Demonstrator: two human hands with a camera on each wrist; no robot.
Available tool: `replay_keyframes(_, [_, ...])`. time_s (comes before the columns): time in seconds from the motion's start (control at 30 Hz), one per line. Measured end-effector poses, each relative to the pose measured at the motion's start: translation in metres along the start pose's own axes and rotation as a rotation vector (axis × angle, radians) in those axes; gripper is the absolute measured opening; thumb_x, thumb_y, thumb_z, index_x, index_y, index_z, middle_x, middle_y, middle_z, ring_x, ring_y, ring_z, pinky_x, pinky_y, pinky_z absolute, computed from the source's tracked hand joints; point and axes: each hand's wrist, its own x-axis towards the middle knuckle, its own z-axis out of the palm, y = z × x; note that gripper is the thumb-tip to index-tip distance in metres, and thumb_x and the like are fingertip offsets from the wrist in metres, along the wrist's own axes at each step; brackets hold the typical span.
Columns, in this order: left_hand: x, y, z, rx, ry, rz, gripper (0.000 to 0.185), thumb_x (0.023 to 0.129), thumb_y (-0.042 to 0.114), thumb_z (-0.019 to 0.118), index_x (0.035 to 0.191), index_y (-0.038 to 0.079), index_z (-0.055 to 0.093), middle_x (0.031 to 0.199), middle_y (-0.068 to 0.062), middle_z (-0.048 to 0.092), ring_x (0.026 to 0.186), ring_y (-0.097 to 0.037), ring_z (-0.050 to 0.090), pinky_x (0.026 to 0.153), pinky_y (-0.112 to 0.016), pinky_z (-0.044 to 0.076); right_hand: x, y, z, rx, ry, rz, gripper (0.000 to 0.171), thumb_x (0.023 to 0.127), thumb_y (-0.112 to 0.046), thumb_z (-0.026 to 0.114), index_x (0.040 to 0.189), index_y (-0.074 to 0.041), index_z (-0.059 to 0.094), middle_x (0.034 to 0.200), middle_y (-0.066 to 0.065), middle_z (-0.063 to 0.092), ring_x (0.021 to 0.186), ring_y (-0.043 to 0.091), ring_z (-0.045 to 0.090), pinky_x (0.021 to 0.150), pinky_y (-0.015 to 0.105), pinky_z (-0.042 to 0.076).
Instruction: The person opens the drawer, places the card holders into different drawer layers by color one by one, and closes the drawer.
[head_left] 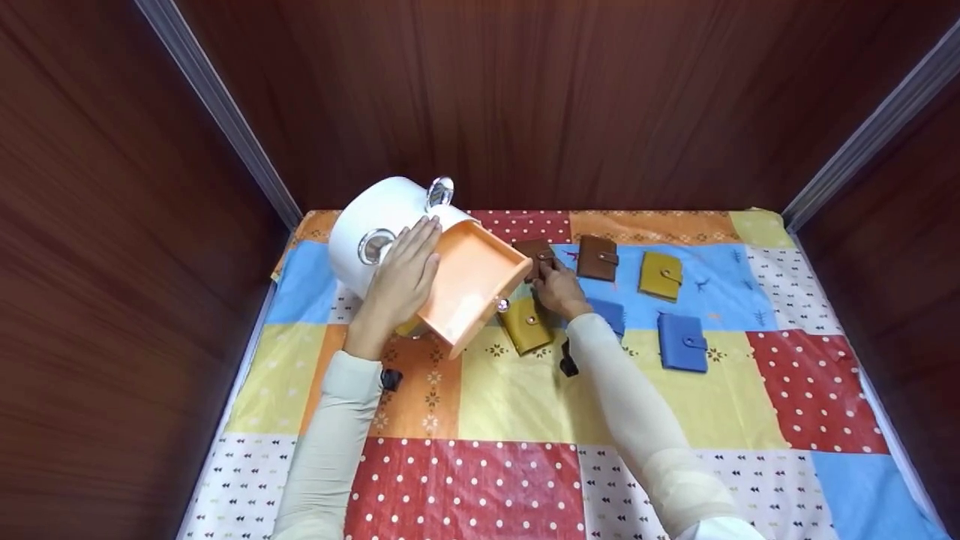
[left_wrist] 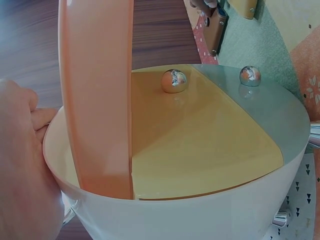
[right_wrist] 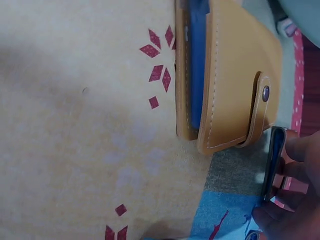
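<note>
Patchwork cloth [head_left: 525,390]: six wallets (perhaps); right hand [head_left: 559,289] pinches one wallet [head_left: 536,255], left hand [head_left: 401,281] flat on box [head_left: 375,225].

The open orange drawer [head_left: 472,289] jutted from the white box [head_left: 375,225] and blocked the way on its left. Just right of the drawer, wallets crowded the surface [head_left: 525,405]: a mustard one [head_left: 525,324] touching its corner, a dark brown one [head_left: 535,251] behind. In front of the drawer, the cloth lay open.
</note>
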Motion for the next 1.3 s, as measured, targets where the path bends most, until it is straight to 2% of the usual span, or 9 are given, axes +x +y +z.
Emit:
replay_keyframes(0.1, [0.000,0.000,0.000,-0.001,-0.002,0.000,0.055,0.117,0.030,0.030,0.167,0.007,0.032,0.177,-0.008,0.028,0.166,-0.028,0.021,0.139,-0.044,0.011,-0.001,0.000,0.001,-0.043,0.017,-0.006,0.050,0.112,-0.025,0.048,0.159,-0.006,0.050,0.167,0.029,0.038,0.147,0.054,0.044,0.123,0.061,0.043])
replay_keyframes(0.27, [0.000,-0.001,0.001,-0.006,0.014,0.007,0.054,0.117,0.028,0.032,0.166,0.005,0.034,0.176,-0.008,0.030,0.166,-0.027,0.022,0.139,-0.043,0.012,-0.003,-0.001,0.003,-0.101,0.043,0.003,0.037,0.111,-0.025,0.051,0.134,-0.004,0.071,0.145,0.030,0.057,0.133,0.050,0.057,0.108,0.061,0.056])
replay_keyframes(0.5, [0.000,-0.001,0.000,-0.009,0.010,0.000,0.053,0.117,0.027,0.034,0.166,0.006,0.033,0.176,-0.008,0.029,0.166,-0.027,0.021,0.139,-0.043,0.011,-0.003,0.001,0.004,-0.067,0.154,0.052,0.034,0.107,-0.022,0.057,0.112,0.004,0.078,0.131,0.031,0.063,0.122,0.048,0.064,0.102,0.059,0.059])
replay_keyframes(0.6, [0.000,0.000,0.000,-0.006,0.005,-0.002,0.053,0.117,0.026,0.034,0.166,0.006,0.033,0.176,-0.008,0.028,0.166,-0.027,0.021,0.139,-0.043,0.011,-0.002,0.004,0.004,-0.034,0.207,0.062,0.030,0.105,-0.019,0.064,0.120,0.003,0.076,0.128,0.032,0.063,0.119,0.049,0.064,0.103,0.058,0.058])
replay_keyframes(0.7, [0.000,0.000,0.000,-0.005,0.002,-0.003,0.053,0.117,0.026,0.034,0.166,0.006,0.032,0.176,-0.008,0.028,0.166,-0.028,0.021,0.139,-0.044,0.011,-0.002,0.007,0.006,-0.028,0.235,0.066,0.033,0.102,-0.016,0.069,0.127,0.005,0.072,0.125,0.034,0.064,0.118,0.051,0.065,0.106,0.057,0.056])
replay_keyframes(0.9, [0.000,0.001,0.000,-0.010,0.001,0.003,0.054,0.117,0.029,0.031,0.166,0.006,0.032,0.176,-0.008,0.028,0.166,-0.027,0.021,0.139,-0.042,0.010,-0.004,0.013,0.005,-0.022,0.235,0.107,0.037,0.101,-0.016,0.069,0.123,0.013,0.065,0.120,0.036,0.066,0.118,0.051,0.065,0.107,0.056,0.055])
replay_keyframes(1.17, [0.000,0.000,0.000,-0.012,-0.003,-0.007,0.054,0.117,0.029,0.032,0.167,0.007,0.032,0.177,-0.007,0.027,0.166,-0.026,0.021,0.139,-0.042,0.010,-0.008,0.012,-0.001,0.125,0.244,0.199,0.053,0.101,-0.013,0.063,0.141,0.017,0.046,0.126,0.039,0.064,0.122,0.051,0.065,0.107,0.058,0.056])
replay_keyframes(1.3, [0.000,-0.001,0.000,-0.013,0.004,-0.001,0.054,0.117,0.029,0.032,0.166,0.006,0.033,0.176,-0.007,0.028,0.166,-0.027,0.021,0.139,-0.042,0.011,-0.009,0.010,-0.004,0.213,0.220,0.244,0.058,0.098,-0.015,0.064,0.143,0.017,0.045,0.131,0.038,0.063,0.124,0.049,0.065,0.106,0.056,0.056])
